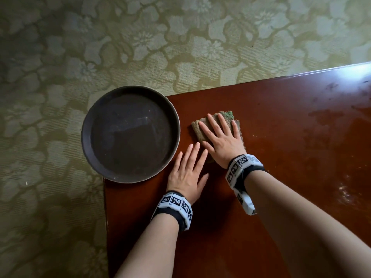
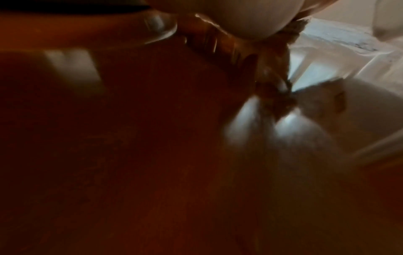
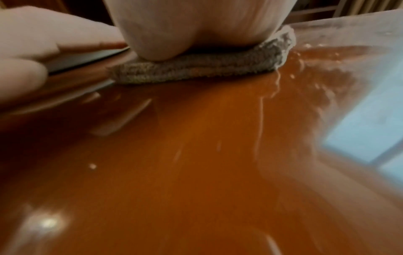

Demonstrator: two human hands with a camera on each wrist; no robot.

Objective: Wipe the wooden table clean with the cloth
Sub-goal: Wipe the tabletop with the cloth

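A folded grey-brown cloth [image 1: 200, 130] with a green patch at its far edge lies on the glossy red-brown wooden table [image 1: 281, 137], near its left corner. My right hand [image 1: 218, 135] presses flat on the cloth with straight, spread fingers. In the right wrist view the palm [image 3: 196, 25] sits on the folded cloth [image 3: 196, 70]. My left hand [image 1: 188, 169] rests flat on the table just left of and nearer than the cloth, fingers straight. The left wrist view is dark and blurred.
A round dark tray [image 1: 130, 134] overhangs the table's left corner, close to my left hand. Dull smears and specks mark the table at the right [image 1: 331, 117]. Flower-patterned green carpet [image 1: 100, 47] lies beyond the table's far and left edges.
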